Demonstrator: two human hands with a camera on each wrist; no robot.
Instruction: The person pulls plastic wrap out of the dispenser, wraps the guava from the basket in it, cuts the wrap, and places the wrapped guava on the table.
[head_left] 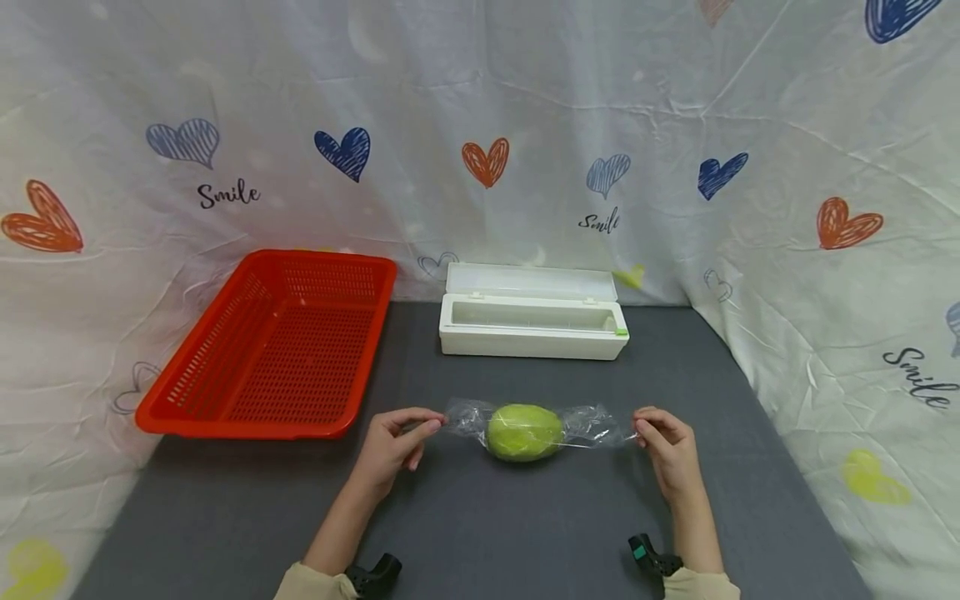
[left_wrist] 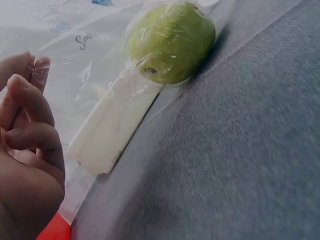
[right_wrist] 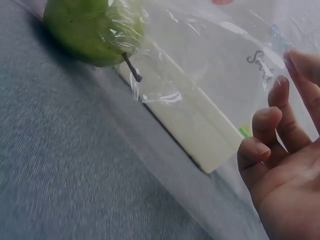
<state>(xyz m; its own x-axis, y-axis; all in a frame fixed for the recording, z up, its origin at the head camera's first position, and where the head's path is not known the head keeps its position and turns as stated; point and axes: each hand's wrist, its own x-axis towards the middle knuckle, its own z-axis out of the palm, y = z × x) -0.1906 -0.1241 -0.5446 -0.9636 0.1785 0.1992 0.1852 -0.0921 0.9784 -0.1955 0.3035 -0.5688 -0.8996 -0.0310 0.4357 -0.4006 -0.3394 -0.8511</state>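
Observation:
A green pear (head_left: 523, 433), its stem (right_wrist: 132, 68) showing in the right wrist view, lies on the grey table wrapped in clear plastic wrap (head_left: 592, 426). The wrap stretches out from both sides of the fruit in gathered ends. My left hand (head_left: 397, 446) pinches the left end between thumb and fingertips. At the opposite end, my right hand (head_left: 667, 450) pinches the wrap in the same way. Both hands stay apart from the pear itself.
Behind the pear stands a white wrap dispenser box (head_left: 534, 342) with its lid raised. A red plastic basket (head_left: 262, 431) sits at the back left. A white cloth (head_left: 480, 92) printed with hearts hangs around the grey table (head_left: 517, 525).

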